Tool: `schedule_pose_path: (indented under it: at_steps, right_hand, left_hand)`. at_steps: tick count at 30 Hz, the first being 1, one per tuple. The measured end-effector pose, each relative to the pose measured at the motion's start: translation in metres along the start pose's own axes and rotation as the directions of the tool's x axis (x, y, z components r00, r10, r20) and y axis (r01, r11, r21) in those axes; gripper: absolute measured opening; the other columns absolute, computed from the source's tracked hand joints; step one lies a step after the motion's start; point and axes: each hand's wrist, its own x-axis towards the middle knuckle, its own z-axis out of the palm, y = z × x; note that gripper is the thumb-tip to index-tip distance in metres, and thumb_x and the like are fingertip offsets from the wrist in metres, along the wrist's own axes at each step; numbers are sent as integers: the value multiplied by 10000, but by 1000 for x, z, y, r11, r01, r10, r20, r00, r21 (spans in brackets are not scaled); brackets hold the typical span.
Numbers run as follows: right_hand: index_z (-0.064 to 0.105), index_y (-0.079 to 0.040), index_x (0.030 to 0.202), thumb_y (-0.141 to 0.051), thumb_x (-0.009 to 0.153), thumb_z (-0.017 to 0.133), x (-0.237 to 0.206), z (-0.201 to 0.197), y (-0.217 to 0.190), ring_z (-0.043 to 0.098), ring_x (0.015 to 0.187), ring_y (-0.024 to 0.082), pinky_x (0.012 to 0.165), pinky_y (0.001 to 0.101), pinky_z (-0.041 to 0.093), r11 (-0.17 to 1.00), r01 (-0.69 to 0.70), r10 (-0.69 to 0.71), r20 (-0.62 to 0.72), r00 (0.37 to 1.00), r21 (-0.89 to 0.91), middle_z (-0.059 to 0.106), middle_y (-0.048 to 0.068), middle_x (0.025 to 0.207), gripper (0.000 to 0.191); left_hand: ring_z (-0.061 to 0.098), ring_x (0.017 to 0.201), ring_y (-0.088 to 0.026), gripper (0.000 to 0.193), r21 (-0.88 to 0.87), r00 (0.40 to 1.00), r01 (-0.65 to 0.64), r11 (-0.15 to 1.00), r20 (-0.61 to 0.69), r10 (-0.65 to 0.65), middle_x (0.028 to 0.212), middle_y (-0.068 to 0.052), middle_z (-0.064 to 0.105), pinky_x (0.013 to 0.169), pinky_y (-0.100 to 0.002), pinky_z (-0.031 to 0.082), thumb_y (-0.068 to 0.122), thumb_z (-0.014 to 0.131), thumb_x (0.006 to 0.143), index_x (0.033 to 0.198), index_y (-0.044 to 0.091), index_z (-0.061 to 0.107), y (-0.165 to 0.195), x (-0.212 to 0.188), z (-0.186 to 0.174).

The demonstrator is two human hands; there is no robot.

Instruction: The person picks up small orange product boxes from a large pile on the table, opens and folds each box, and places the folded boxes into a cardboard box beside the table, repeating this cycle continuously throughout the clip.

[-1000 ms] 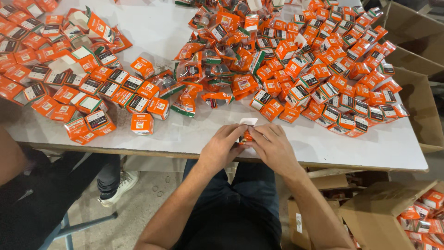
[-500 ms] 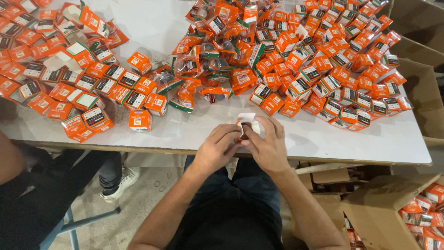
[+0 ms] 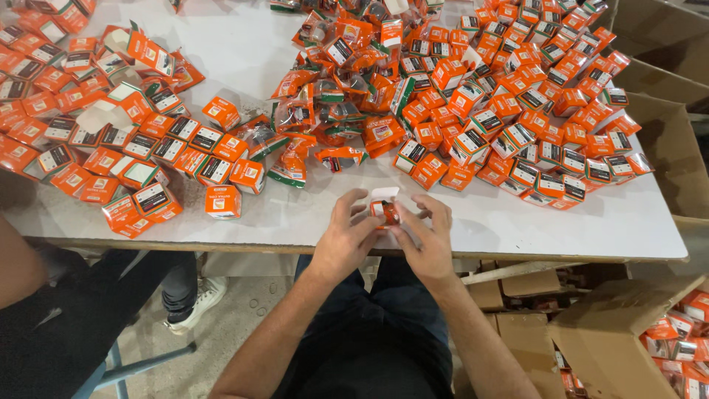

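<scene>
Landmark throughout: white rectangular worktable.

Far left, below the table's near edge: a dark-clothed co-worker's leg and pale shoe showing, nothing more.

Left part of the tabletop: spread of closed small orange cardboard cartons with black-and-white label panels, lying mostly flat, several overlapping; a few among them gaping with white flaps up. One lone closed orange carton sitting apart, close to the table's near edge.

Centre of the tabletop: loose heap of crumpled clear sachets with orange and green print, looking not yet boxed.

Near edge, centre: left hand and right hand meeting over the edge, both gripping one small orange carton with an open white flap; left fingers pinching its left side, right fingers curled about its right side and underside. Flap standing up, so this carton judged mid-packing, closing not yet done.

Right part of the tabletop: dense pile of closed orange cartons, tumbled at all angles, reaching toward the far right corner.

Right of the table and below it: open brown corrugated boxes, one at lower right holding more orange cartons.

Progress, judged from the lie of things: many cartons looking closed, central sachets remaining.
</scene>
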Motion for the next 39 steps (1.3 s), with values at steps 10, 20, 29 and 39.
schedule_pose_path:
  at_steps: [10,20,29,39]
  right_hand:
    - [635,-65,1288,-31,914,714,13,1,-1,610,918,280,805,336,517,793,-474,377,302,876,384,637,136,1145,384]
    - [681,-47,1228,-82,899,756,16,-6,-6,642,1165,337,1000,413,511,970,-18,-23,166,986,241,656,137,1311,339]
    - [706,-52,1216,-47,903,738,10,-5,-3,640,1088,328,968,408,517,985,65,-90,155,984,158,630,151,1395,314]
    - [680,-62,1258,-48,894,746,7,-12,2,631,1156,367,954,418,534,986,23,-48,156,987,164,604,180,1344,370]
  left_hand:
    - [683,1117,-356,296,-79,987,93,993,141,-81,1330,-163,624,905,-390,590,-43,781,777,1024,36,638,-4,0,-4]
    - [668,1144,-389,509,-125,978,164,978,150,-145,1310,-161,659,920,-392,582,-30,801,792,1161,52,459,-6,-2,-4]
    - [652,1163,-367,311,-26,990,58,998,127,-55,1353,-181,614,939,-397,577,-38,765,772,1044,36,634,6,3,-10]
    - [586,1223,-425,410,339,983,-184,923,90,162,1355,-213,587,997,-511,508,49,743,770,1173,78,675,-15,19,-59]
